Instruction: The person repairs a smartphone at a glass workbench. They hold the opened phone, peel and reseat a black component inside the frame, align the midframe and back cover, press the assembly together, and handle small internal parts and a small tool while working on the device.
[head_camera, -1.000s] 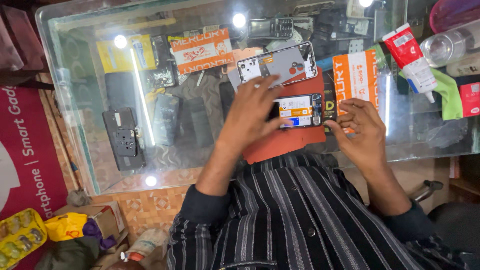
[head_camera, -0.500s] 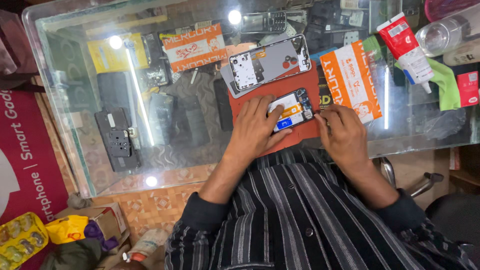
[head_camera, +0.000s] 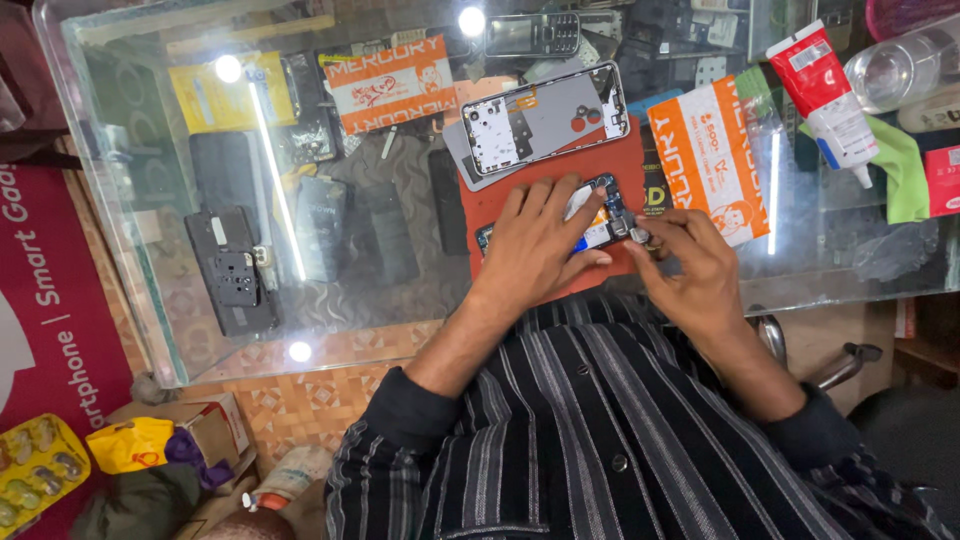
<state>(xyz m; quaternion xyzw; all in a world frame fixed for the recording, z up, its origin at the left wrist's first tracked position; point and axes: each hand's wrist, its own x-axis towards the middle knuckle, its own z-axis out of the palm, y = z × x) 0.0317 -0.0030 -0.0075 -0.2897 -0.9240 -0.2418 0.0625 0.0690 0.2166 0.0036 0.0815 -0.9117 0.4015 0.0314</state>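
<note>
You sit at a glass counter (head_camera: 180, 330) whose case below is crowded with old handsets, back covers and packets. On top of the glass lies a red work mat (head_camera: 520, 190), and all your work happens on it.

At the far edge of the mat rests a grey phone frame (head_camera: 548, 118), face down with its inner side up, lying apart from the piece you handle. An orange-and-white packet (head_camera: 712, 160) lies just right of the mat, and a red-and-white tube (head_camera: 825, 95) lies on the glass further right, beside a green cloth (head_camera: 895, 170).

Your left hand (head_camera: 535, 245) lies flat over the opened phone (head_camera: 600, 222), fingers spread and pressing it down onto the mat near its front edge; it pins rather than grips. Your right hand (head_camera: 695, 265) sits at the phone's right end, thumb and forefinger pinched shut on a small metal part (head_camera: 638, 236) that touches the phone's edge. What the part is stays too small to tell.

Judging by this, the phone is already open and split from its frame, with its insides exposed. The fine work at the right end looks in hand, not finished. The frame lies unjoined, so closing up appears left to do, and no screws or tools show clearly on the mat.
</note>
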